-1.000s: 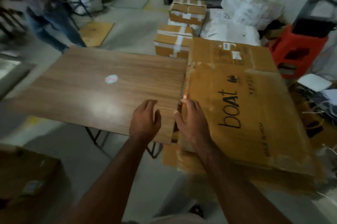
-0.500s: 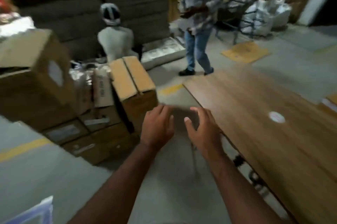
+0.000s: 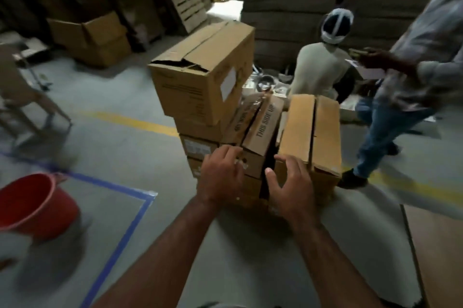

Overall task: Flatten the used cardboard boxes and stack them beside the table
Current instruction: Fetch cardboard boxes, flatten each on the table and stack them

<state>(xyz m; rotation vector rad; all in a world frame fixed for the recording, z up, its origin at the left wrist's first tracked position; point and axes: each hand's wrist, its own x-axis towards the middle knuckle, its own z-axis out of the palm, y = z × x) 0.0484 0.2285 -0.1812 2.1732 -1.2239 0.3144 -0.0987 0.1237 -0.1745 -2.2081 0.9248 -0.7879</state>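
Left hand and right hand reach creased, rectangular cardboard boxes.

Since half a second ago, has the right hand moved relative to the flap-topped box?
Yes. The right hand was short of the flap-topped box, over bare floor; now it has come forward onto the box's near left corner, fingers spread.

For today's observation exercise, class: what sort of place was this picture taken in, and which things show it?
Most likely a warehouse or packing storeroom. Stacked cardboard boxes stand on a bare concrete floor marked with a yellow line and blue tape, and more cartons sit along the dim back wall.
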